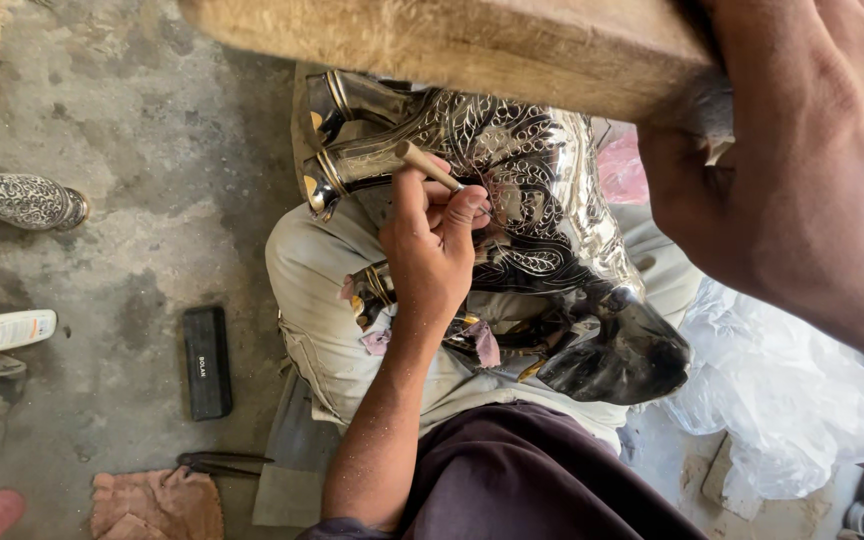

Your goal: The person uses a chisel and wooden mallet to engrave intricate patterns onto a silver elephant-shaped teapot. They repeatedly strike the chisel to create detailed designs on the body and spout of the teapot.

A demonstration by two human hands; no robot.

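A shiny engraved metal animal figure (542, 200) lies across my lap, its legs pointing up and left. My left hand (432, 250) pinches a thin chisel-like punch (430, 166) with its tip against the figure's patterned body. My right hand (802, 170), raised close to the camera at the upper right, grips the thick wooden handle (452, 45) of a mallet that crosses the top of the view. The mallet's head is out of sight.
On the concrete floor to the left lie a black rectangular block (206, 361), a yellow and white tube (2, 332), dark pliers (222, 463), a pinkish cloth (157, 503) and another engraved metal piece (17, 198). White plastic sheeting (782, 390) is bunched at the right.
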